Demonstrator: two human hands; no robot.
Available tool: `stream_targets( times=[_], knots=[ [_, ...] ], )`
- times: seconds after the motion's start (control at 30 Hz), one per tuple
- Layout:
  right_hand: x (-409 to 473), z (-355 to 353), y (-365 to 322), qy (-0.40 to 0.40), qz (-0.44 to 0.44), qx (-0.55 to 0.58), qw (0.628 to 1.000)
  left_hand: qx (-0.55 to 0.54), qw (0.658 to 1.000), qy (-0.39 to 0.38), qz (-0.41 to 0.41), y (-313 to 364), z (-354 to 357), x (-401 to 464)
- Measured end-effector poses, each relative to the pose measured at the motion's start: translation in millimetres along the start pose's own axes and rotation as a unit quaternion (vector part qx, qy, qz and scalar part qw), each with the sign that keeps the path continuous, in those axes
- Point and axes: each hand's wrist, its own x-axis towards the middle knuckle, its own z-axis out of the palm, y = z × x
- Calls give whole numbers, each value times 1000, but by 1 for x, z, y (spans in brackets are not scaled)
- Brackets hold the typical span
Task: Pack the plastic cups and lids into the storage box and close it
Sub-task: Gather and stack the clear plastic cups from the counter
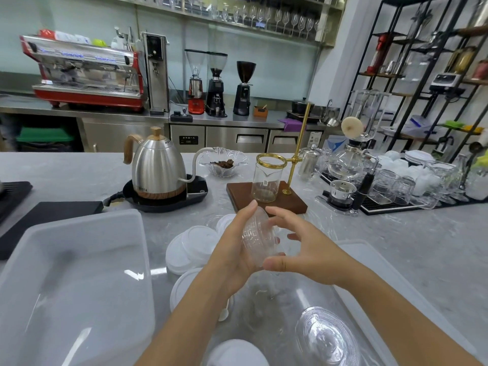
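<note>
A clear plastic cup (257, 241) lies sideways between both hands above the counter. My left hand (232, 249) grips it from the left. My right hand (311, 249) touches it with thumb and forefinger, the other fingers spread. Below the hands is the translucent storage box (375, 262), open, with a clear ribbed cup (327, 336) and a white lid (235, 352) inside. More white lids (190, 247) lie stacked just left of my left hand. A big translucent plastic tray shape (79, 273), perhaps the box's cover, lies at the left.
A steel gooseneck kettle (157, 167) on its black base stands behind the lids. A glass pour-over stand on a wooden board (266, 199) is just beyond the hands. A siphon brewer and several glasses (396, 186) crowd the right. A black mat (39, 220) lies far left.
</note>
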Motion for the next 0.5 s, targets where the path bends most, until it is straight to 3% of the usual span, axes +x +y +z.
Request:
stream_targets(
  times=[0.17, 0.33, 0.5],
  knots=[
    [0, -5, -4, -14, -3, -38, 999, 43, 999, 0, -21, -1, -2, 1],
    [-1, -1, -4, 13, 18, -9, 1000, 55, 998, 6, -24, -1, 1, -1],
    [-6, -2, -4, -14, 8, 12, 1000, 46, 999, -13, -17, -4, 2, -1]
  ],
)
